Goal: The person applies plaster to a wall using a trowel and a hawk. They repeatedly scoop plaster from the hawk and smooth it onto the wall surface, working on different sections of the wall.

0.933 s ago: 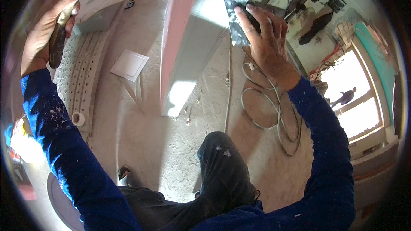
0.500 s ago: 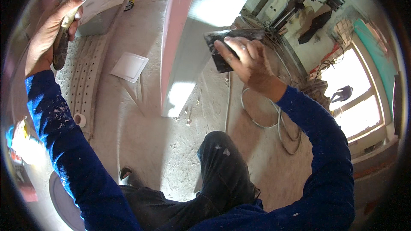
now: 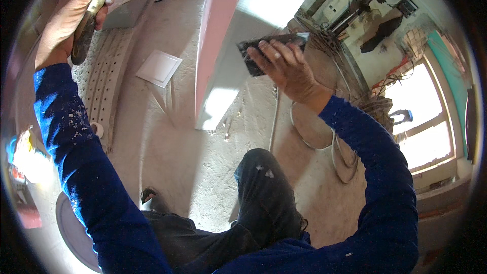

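Observation:
At the upper left, my left hand (image 3: 58, 28) is closed round the worn handle of a putty knife (image 3: 83, 33). Most of its blade lies beyond the top edge of the view. Right of centre, my right hand (image 3: 289, 73) presses its fingers over a dark, flat rectangular sanding block (image 3: 251, 65) with pale dust on it. The block lies against or just over the grey face of an upright wall panel (image 3: 221, 63), whose narrow edge is pink. Contact with that face is hard to make out.
A white square panel (image 3: 158, 68) lies on the floor beside a perforated plank (image 3: 104, 81). A tape roll (image 3: 97, 130) rests near my left sleeve. Looped cable (image 3: 329, 148) and tangled wires (image 3: 314, 28) lie right. Another person (image 3: 403, 116) shows at the bright window.
My right hand and the sanding block have shifted slightly left and up, with the fingers lying flatter over it. My left hand is higher, and the knife's blade has mostly left the view.

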`<state>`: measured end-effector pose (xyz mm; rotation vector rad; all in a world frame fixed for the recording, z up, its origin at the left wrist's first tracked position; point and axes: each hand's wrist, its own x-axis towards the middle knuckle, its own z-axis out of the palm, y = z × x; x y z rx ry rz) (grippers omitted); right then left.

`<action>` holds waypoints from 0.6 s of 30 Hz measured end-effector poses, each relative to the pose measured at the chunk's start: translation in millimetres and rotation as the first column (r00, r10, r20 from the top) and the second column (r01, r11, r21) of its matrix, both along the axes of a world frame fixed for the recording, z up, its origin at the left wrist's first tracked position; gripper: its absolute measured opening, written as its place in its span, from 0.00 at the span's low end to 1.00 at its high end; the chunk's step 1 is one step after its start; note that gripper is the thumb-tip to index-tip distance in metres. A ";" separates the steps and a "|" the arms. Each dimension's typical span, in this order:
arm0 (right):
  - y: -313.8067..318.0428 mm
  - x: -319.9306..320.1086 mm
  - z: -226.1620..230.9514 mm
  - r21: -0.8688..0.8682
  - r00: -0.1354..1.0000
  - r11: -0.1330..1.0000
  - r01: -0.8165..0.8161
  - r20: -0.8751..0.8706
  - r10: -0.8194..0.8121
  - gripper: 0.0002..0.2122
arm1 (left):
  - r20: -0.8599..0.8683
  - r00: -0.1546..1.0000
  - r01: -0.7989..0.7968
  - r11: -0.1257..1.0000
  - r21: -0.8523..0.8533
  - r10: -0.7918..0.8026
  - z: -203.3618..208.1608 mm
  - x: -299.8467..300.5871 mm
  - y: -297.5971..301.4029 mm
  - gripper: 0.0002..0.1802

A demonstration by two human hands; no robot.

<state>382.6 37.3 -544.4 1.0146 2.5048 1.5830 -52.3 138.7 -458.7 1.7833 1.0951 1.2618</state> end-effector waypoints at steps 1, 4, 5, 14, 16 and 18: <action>-5.9 -2.1 -4.5 0.012 1.000 1.000 0.004 0.003 -0.004 0.29 | -0.014 1.000 0.003 1.000 0.026 -0.003 1.2 0.4 -0.7 0.21; -21.9 -3.2 6.2 -0.053 0.999 0.998 -0.031 -0.023 0.030 0.30 | -0.017 1.000 -0.011 0.996 0.091 0.012 3.4 0.1 -4.1 0.20; -24.0 -1.3 16.0 -0.058 0.999 0.998 -0.016 -0.031 0.014 0.27 | 0.008 1.000 -0.027 0.994 0.102 0.026 2.4 -0.1 -5.6 0.20; 21.3 26.7 18.2 0.222 0.989 0.972 -0.079 0.137 0.050 0.29 | 0.000 1.000 0.004 1.000 0.023 -0.004 -0.9 0.1 -2.1 0.20; 23.6 31.5 -1.0 0.227 0.991 0.971 -0.080 0.124 0.053 0.31 | -0.003 1.000 0.002 1.000 0.030 -0.002 -6.5 3.4 -6.6 0.20; 21.7 32.1 -16.5 0.201 0.997 0.979 -0.008 0.074 -0.008 0.32 | -0.072 0.997 0.006 0.996 0.086 0.001 -6.2 8.2 -7.5 0.21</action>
